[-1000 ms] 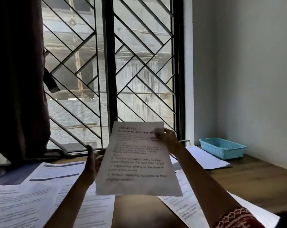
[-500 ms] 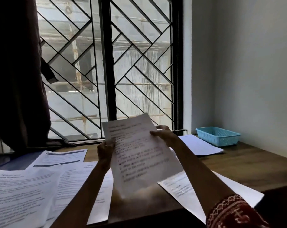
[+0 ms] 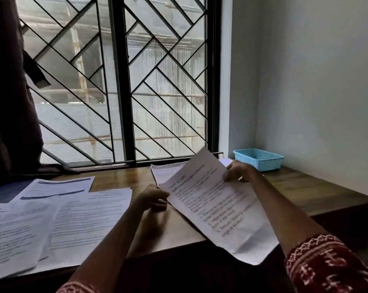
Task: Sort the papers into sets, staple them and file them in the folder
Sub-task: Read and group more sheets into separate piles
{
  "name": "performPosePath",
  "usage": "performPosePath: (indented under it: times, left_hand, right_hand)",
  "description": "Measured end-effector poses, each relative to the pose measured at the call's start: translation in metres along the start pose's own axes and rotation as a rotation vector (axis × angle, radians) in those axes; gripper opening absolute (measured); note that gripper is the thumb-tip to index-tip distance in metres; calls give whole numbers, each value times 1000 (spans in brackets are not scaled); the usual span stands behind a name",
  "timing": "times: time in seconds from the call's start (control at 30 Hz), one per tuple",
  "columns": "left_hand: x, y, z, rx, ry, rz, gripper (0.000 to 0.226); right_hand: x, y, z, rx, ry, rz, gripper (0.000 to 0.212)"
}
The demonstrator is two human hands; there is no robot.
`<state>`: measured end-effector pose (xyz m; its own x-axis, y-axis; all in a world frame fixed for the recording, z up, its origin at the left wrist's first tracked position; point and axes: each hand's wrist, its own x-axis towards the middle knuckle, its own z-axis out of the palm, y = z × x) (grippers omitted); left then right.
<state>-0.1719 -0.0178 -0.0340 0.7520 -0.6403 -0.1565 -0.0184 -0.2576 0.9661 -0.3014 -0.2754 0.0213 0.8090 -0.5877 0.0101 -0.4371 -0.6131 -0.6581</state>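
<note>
- both hands pinch one white printed paper sheet point(image 3: 217, 208), tilted above the brown wooden table point(image 3: 305, 187): left hand point(image 3: 152, 197) at its near edge, right hand point(image 3: 237, 171) at the far edge
- more printed white sheets point(image 3: 73, 218) lie spread at the left (text blurred)

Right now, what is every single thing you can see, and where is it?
held sheet: one, white with printed text, raised over the desk's right part, tilted
sheets under it: a few, white, on the desk by the window; exact count hidden
spread papers: several overlapping, white with blue headers, on the desk's left part
basket: one, light blue, back right corner of the desk
desk: one, brown wood, under the window
window grille: one, black bars, behind the desk
curtain: one, dark, left of the window
wall: pale grey, right side
sleeves: red, patterned
left hand: holds the sheet's left edge
right hand: grips the sheet's top right edge
</note>
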Motion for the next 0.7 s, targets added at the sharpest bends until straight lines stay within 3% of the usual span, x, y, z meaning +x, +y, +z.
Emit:
performPosePath:
  times: [0.1, 0.23, 0.37, 0.43, 0.57, 0.7]
  left_hand:
    - [2, 10, 10, 135, -74, -50, 16]
    - [5, 10, 23, 212, -70, -29, 24]
    - [10, -3, 19, 34, 166, 108, 25]
    - [12, -6, 9, -4, 290, 179, 15]
    - [16, -9, -18, 73, 607, 239, 25]
    - [18, -11, -35, 45, 692, 264, 27]
  right_hand:
    - [-5, 18, 4, -144, -115, 143, 49]
    - [-12, 24, 7, -24, -163, 173, 52]
    - [-14, 29, 2, 135, -148, 183, 25]
    - [-17, 30, -1, 79, -157, 210, 34]
    - [-21, 28, -3, 88, -177, 206, 36]
    - [-17, 20, 8, 147, -212, 205, 34]
